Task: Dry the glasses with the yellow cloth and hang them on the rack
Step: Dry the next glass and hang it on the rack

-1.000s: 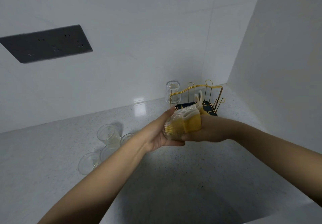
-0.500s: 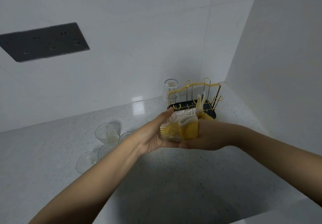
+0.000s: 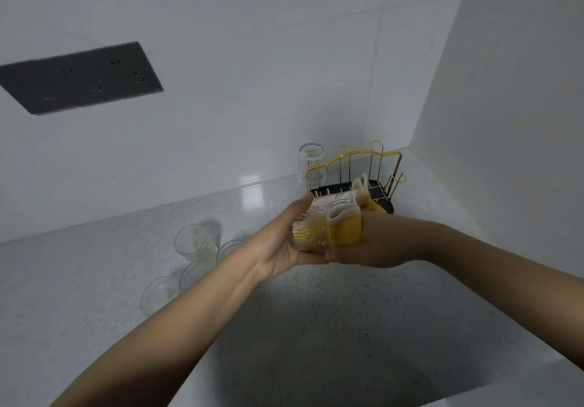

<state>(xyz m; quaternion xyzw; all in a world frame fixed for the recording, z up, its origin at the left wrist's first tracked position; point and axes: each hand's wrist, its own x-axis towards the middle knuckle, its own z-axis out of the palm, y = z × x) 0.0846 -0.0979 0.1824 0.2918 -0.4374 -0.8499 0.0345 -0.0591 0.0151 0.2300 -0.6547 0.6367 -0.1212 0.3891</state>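
My left hand (image 3: 284,242) grips a ribbed clear glass (image 3: 311,232) lying on its side above the counter. My right hand (image 3: 373,242) holds the yellow cloth (image 3: 346,231), which is stuffed into the glass's mouth and wraps over its rim. Behind the hands stands the gold wire rack (image 3: 360,166) on a black base, in the corner. One ribbed glass (image 3: 311,167) hangs upside down on the rack's left peg. Several clear glasses (image 3: 192,242) stand on the counter to the left, partly hidden by my left forearm.
The speckled white counter (image 3: 94,280) runs along the back wall and ends at a side wall on the right. A dark socket panel (image 3: 79,77) sits on the back wall at upper left.
The glass and cloth have turned slightly between my hands. Both hands stay in front of the rack.
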